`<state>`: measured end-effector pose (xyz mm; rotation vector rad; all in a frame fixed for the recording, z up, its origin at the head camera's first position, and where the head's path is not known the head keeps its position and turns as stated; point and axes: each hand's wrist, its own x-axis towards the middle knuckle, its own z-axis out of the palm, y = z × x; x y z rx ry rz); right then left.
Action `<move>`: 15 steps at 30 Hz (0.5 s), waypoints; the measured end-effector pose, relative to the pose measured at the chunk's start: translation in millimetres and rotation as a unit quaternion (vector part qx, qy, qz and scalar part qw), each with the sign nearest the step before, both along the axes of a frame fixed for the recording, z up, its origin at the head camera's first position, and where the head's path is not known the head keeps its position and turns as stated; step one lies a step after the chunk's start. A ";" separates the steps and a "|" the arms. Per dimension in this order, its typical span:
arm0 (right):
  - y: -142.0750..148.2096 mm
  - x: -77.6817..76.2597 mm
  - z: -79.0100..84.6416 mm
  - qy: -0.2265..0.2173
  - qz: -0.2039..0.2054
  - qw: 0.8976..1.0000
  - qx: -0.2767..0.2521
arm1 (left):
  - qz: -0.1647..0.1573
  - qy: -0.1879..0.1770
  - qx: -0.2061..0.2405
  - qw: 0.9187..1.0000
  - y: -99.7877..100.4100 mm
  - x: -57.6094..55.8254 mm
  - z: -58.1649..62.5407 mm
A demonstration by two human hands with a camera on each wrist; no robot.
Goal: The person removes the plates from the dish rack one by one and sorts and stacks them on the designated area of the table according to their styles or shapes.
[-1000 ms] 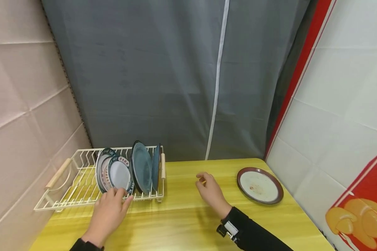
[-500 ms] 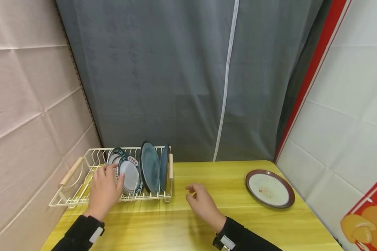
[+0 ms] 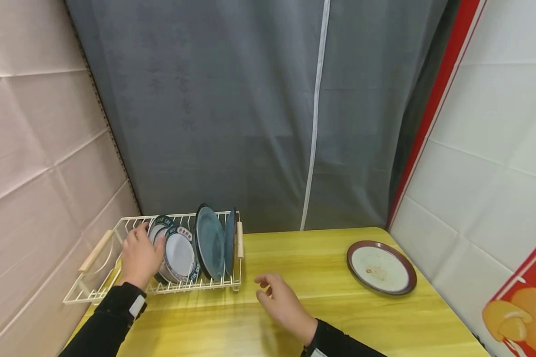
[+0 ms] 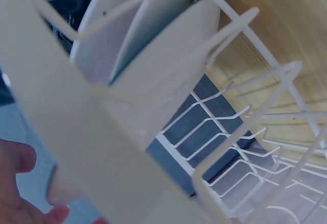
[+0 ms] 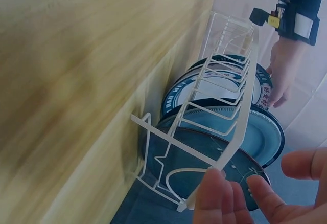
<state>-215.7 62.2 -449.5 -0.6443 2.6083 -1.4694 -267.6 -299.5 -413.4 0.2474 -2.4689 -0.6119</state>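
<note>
A white wire dish rack (image 3: 178,287) with wooden handles stands at the left of the table. Patterned white plates (image 3: 179,254) lean upright in its middle, and a blue plate (image 3: 210,243) with a dark rim stands to their right. My left hand (image 3: 140,255) reaches over the rack's front at the left side of the white plates, thumb and fingers apart; whether the fingertips touch a rim is hard to tell. My right hand (image 3: 282,305) hovers over the table right of the rack, fingers loosely curved, holding nothing.
A brown-rimmed white plate (image 3: 381,267) lies flat at the right of the yellow wood-grain table (image 3: 232,327). Another blue plate (image 3: 230,242) stands at the rack's right end. A grey curtain (image 3: 205,109) hangs behind, with pale walls on both sides.
My left hand has moved from the front of the white plates to their left side, further back. My right hand has drifted left and nearer me. The view has shifted slightly.
</note>
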 end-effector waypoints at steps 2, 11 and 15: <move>-0.7 1.9 -2.7 -0.005 0.008 1.000 0.003 | 0.005 -0.017 0.012 1.000 -4.1 -0.8 -0.3; -14.2 3.7 -6.6 0.037 0.045 0.998 0.037 | -0.004 -0.075 0.069 0.995 -19.9 -7.6 0.3; -19.4 2.2 -7.0 0.048 0.047 0.997 0.049 | -0.027 -0.118 0.069 0.990 -25.5 -11.4 4.8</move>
